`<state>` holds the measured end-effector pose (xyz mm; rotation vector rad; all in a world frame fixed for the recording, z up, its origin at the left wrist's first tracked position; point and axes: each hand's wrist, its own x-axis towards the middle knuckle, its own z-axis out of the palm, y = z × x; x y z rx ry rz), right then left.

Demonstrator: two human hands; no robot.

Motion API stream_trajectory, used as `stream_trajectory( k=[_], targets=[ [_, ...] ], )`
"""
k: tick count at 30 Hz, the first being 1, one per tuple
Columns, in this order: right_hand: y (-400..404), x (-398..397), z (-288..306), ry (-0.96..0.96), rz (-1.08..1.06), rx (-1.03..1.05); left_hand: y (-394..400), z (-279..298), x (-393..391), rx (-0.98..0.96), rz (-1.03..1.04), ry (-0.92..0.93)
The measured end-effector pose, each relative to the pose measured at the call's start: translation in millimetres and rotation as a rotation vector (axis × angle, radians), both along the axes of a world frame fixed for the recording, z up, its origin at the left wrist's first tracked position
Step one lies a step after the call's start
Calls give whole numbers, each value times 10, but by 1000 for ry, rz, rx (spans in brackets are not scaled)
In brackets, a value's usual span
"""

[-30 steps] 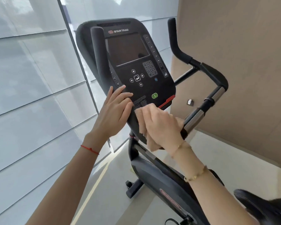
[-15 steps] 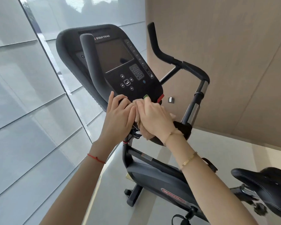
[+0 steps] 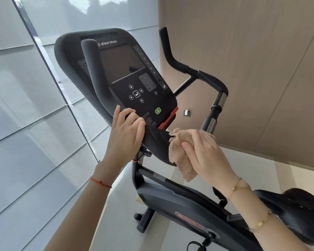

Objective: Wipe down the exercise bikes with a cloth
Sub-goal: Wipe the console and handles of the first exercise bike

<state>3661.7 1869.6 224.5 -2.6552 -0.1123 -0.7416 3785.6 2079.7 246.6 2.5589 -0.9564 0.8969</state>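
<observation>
A black exercise bike (image 3: pixel 185 205) stands in front of me, its console (image 3: pixel 132 75) tilted toward me with a dark screen and keypad. My left hand (image 3: pixel 126 136) grips the console's lower left edge, fingers curled over it. My right hand (image 3: pixel 201 153) holds a beige cloth (image 3: pixel 181 158) bunched against the black padded piece below the console, to the right of my left hand. The right handlebar (image 3: pixel 194 71) rises behind the cloth. The black saddle (image 3: pixel 294 211) sits at the lower right.
A glass wall with a metal mullion (image 3: pixel 53 75) runs along the left. A brown panelled wall (image 3: pixel 261 69) with a small socket (image 3: pixel 186 112) stands behind the bike. Pale floor (image 3: pixel 116 223) lies under the frame.
My right hand has slid the cloth to the right and down, off the console's bottom edge onto the padded piece. My hands have drawn apart. The view has shifted right.
</observation>
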Motion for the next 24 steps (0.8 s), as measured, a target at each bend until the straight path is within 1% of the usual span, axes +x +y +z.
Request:
stream_trajectory(
  k=[5, 9, 13, 17, 19, 21, 23, 24],
  targets=[
    [380, 261, 136, -108, -67, -114, -49, -7, -29, -23, 20, 10],
    [410, 255, 101, -98, 38, 13, -79, -10, -43, -56, 49, 47],
    [1, 108, 8, -77, 201, 48, -196, 21, -110, -131, 110, 109],
    [-603, 270, -119, -66, 292, 113, -248, 31, -148, -171, 130, 123],
    [-868, 453, -134, -92, 275, 106, -253, 30, -155, -171, 133, 127],
    [-1024, 651, -61, -70, 191, 107, -260, 27, -170, -170, 138, 138],
    [-1018, 754, -31, -71, 149, 64, -291, 18, -203, -172, 143, 149],
    [-955, 739, -52, -98, 164, 24, -313, 12, -223, -167, 146, 151]
  ],
)
